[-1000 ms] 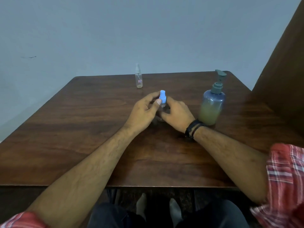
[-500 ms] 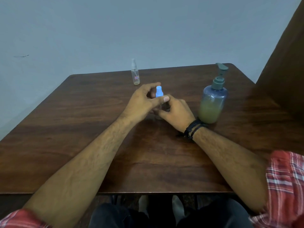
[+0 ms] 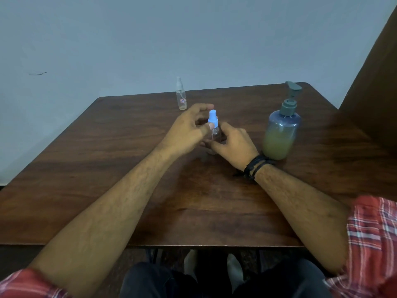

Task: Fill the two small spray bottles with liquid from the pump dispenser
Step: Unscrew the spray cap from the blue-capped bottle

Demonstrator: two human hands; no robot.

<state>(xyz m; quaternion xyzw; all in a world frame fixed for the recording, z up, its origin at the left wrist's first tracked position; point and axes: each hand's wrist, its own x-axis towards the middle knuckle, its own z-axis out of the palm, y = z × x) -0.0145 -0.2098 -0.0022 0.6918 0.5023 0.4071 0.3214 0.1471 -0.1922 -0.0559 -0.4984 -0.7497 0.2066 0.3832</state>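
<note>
Mid-desk [image 3: 107, 168]: right hand [image 3: 233, 144] clamped on clear blue-capped spray bottle [image 3: 214, 134], left hand [image 3: 187, 130] fingers pinching blue cap [image 3: 212, 118]. Step: unscrewing, likely. Next: lift cap off, bring bottle under pump dispenser [image 3: 281, 127], right. Second spray bottle [image 3: 181, 94] far, untouched.

A small clear spray bottle with a blue cap [image 3: 213, 127] is standing upright near the middle of the wooden counter [image 3: 107, 160], its cap still seated on top and its body looking empty. A second, slimmer clear spray bottle with a clear cap and a small red label [image 3: 181, 94] is standing upright well behind it, near the far edge. To the right, the bluish pump dispenser [image 3: 281, 130] is sitting upright, roughly half full of yellowish liquid, its grey pump head pointing right.
</note>
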